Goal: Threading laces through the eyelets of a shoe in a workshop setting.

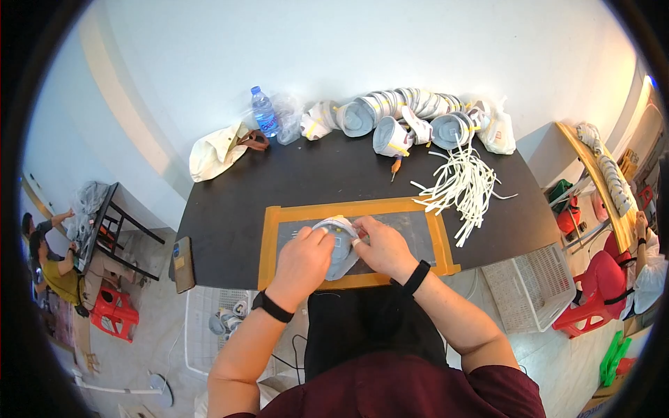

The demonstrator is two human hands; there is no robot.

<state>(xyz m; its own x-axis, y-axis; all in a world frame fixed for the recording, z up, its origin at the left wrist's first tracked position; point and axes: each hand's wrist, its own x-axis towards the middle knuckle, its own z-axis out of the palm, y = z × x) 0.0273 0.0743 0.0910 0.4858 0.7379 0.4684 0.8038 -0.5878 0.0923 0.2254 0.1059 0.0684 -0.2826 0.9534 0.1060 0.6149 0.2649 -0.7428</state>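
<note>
At the table's near edge, both my hands hold a grey, rounded, cap-like fabric piece (341, 259) with a pale rim and a small square mark on its inner face. My left hand (304, 259) is closed on the left part of its upper rim. My right hand (385, 245) pinches the same rim on the right, its thumb and fingers close together. A bit of yellow shows at the rim between the hands. Beneath the piece lies a grey mat (418, 233) bordered with orange-brown tape (446, 251). Both fingertips are partly hidden by the rim.
Nested fabric pieces (404, 101) line the table's back, beside a water bottle (264, 111) and cream bag (217, 153). White strips (456, 184) lie right, near an orange-handled tool (396, 166). A phone (183, 265) sits left. Crates (529, 285) stand below; other people work at both sides.
</note>
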